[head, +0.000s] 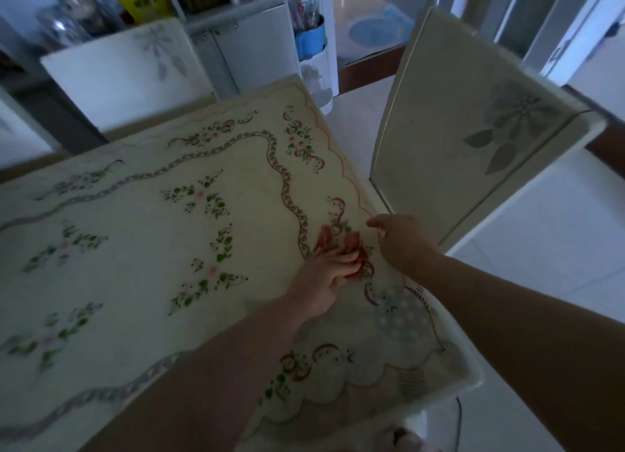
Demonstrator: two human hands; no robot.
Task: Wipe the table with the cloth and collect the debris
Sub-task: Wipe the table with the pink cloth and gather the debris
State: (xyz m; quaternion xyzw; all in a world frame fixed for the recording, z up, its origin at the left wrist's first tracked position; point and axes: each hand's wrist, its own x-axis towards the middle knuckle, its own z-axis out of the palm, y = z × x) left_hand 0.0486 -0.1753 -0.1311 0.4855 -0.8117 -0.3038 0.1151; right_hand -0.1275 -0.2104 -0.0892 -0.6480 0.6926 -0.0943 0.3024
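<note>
The table (142, 282) has a glossy top over a cream cover printed with green sprigs and red ribbons. My left hand (324, 279) lies flat on it near the right edge, fingers stretched out and reflected in the gloss. My right hand (402, 242) hovers cupped at that right edge, just beside the left fingertips, back towards me and palm hidden. I see no cloth in either hand, and any debris is too small to make out.
A cream chair back (473, 130) with a leaf motif stands close against the table's right edge, beside my right hand. Another chair (118, 76) stands at the far side. Behind it is a white cabinet (250, 39) with a blue container (309, 39). White floor tiles lie to the right.
</note>
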